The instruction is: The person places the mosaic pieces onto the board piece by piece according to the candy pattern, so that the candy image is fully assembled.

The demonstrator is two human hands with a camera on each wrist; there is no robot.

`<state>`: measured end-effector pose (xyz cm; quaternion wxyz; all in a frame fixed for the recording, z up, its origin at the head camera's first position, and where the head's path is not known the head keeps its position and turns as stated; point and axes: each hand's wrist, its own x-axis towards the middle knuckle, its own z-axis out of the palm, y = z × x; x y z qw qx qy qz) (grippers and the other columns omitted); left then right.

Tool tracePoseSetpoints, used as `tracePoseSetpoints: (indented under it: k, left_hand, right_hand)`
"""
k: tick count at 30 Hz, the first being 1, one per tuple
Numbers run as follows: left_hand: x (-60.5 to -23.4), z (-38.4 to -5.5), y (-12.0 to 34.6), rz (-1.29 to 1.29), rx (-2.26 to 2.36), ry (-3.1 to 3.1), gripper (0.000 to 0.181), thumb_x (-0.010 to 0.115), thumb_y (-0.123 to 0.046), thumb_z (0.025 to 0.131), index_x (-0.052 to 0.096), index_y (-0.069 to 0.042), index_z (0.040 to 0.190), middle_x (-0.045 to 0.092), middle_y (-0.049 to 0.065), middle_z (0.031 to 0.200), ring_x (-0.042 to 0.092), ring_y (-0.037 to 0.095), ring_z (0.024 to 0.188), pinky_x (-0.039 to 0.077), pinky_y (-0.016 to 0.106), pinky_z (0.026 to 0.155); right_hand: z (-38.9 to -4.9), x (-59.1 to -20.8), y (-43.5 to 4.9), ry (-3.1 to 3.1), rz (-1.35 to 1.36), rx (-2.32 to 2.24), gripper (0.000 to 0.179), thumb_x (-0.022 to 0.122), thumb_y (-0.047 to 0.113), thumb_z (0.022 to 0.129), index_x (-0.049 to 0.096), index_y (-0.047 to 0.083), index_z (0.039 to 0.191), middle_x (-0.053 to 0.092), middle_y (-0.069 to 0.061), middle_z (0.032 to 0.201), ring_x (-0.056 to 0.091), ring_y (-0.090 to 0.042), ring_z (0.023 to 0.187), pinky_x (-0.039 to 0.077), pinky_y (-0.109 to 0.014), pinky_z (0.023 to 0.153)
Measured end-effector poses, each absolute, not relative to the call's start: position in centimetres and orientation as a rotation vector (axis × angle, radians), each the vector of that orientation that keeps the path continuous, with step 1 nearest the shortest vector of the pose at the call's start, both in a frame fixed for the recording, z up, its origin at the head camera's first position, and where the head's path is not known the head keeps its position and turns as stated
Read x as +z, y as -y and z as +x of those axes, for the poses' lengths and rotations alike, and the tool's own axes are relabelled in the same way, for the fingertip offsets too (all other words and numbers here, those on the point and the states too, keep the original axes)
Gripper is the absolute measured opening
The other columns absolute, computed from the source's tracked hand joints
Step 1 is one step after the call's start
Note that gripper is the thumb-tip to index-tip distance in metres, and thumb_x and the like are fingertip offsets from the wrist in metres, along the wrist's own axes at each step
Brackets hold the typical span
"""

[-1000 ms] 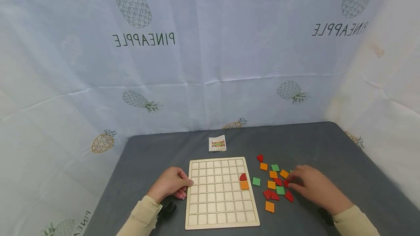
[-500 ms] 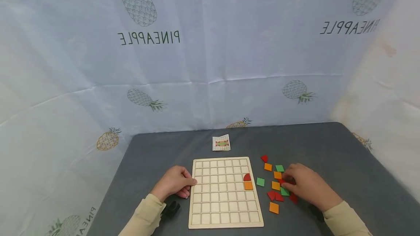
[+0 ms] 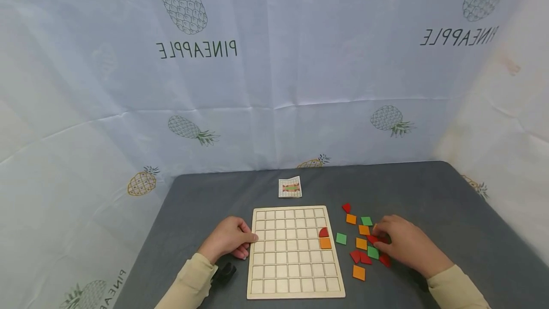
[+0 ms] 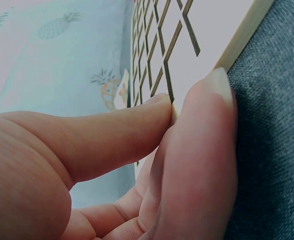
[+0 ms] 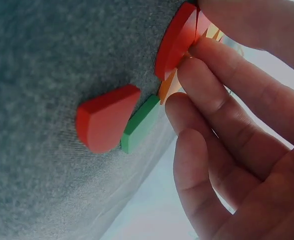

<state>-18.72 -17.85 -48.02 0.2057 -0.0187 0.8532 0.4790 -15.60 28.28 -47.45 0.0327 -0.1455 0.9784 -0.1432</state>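
At its left edge, the pale wooden grid board [image 3: 296, 271] is pinched by my left hand [image 3: 227, 238], thumb on top and index finger along the side. A red quarter-round tile [image 3: 323, 232] and an orange square tile [image 3: 325, 243] lie on the board near its right side. Among the loose tiles, my right hand [image 3: 404, 243] pinches a red curved-edge tile [image 5: 174, 45] between thumb and index finger, low over the table. Its other fingers are bent beside it. Another red tile [image 5: 106, 120] and a green tile [image 5: 139, 125] lie close by in the right wrist view.
Several orange, red and green tiles are scattered right of the board, including a green square [image 3: 341, 238] and an orange square [image 3: 359, 272]. A small printed card [image 3: 290, 187] with a coloured grid pattern lies behind the board. Pineapple-print cloth [image 3: 274, 61] hangs behind the grey table [image 3: 223, 194].
My right hand has shifted slightly left over the red tiles, its fingers closing in on them. The left hand stays at the board's edge. The head view has swung a little.
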Motion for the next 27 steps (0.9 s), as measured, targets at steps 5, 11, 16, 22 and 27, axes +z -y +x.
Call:
tracePoseSetpoints:
  k: [5, 11, 16, 22, 27]
  left_hand:
    - [-48.0, -18.7, 17.9, -0.06, 1.337, -2.368, 0.027, 0.088, -0.017, 0.091, 0.067, -0.002, 0.096, 0.067, 0.01, 0.075, 0.071, 0.015, 0.058, 0.066, 0.034, 0.055]
    - [-47.9, -18.7, 17.8, -0.072, 1.34, -2.363, 0.026, 0.088, -0.017, 0.092, 0.066, -0.002, 0.096, 0.067, 0.01, 0.075, 0.071, 0.015, 0.058, 0.066, 0.034, 0.055]
    - [-47.9, -18.7, 17.8, -0.075, 1.332, -2.374, 0.026, 0.088, -0.016, 0.092, 0.066, -0.003, 0.095, 0.067, 0.009, 0.074, 0.07, 0.014, 0.057, 0.066, 0.033, 0.055]
    - [-47.9, -18.7, 17.7, -0.078, 1.322, -2.377, 0.026, 0.088, -0.017, 0.092, 0.066, -0.003, 0.095, 0.067, 0.009, 0.075, 0.07, 0.014, 0.058, 0.065, 0.033, 0.055]
    - [-47.8, -18.7, 17.7, -0.072, 1.328, -2.37, 0.025, 0.087, -0.017, 0.093, 0.067, -0.003, 0.096, 0.067, 0.01, 0.076, 0.071, 0.015, 0.059, 0.066, 0.033, 0.056]
  right_hand:
    - [-15.7, -47.2, -28.1, -3.007, -0.445, -0.423, 0.017, 0.094, 0.027, 0.085, 0.078, 0.028, 0.092, 0.064, 0.012, 0.093, 0.055, -0.007, 0.085, 0.057, -0.031, 0.069]
    - [-15.7, -46.1, -26.2, -3.008, -0.468, -0.469, 0.015, 0.093, 0.028, 0.086, 0.079, 0.026, 0.091, 0.061, 0.011, 0.088, 0.054, -0.007, 0.081, 0.055, -0.028, 0.067]
    - [-15.6, -45.8, -23.4, -3.0, -0.58, -0.549, 0.013, 0.092, 0.026, 0.087, 0.08, 0.028, 0.091, 0.061, 0.013, 0.089, 0.056, -0.006, 0.082, 0.053, -0.025, 0.065]
    - [-15.2, -46.1, -20.6, -2.963, -0.737, -0.578, 0.014, 0.093, 0.024, 0.086, 0.081, 0.025, 0.093, 0.065, 0.012, 0.092, 0.056, -0.005, 0.084, 0.054, -0.022, 0.066]
    - [-14.7, -46.0, -19.5, -2.907, -0.807, -0.602, 0.016, 0.094, 0.024, 0.085, 0.081, 0.023, 0.093, 0.064, 0.011, 0.092, 0.053, 0.0, 0.078, 0.052, -0.021, 0.063]
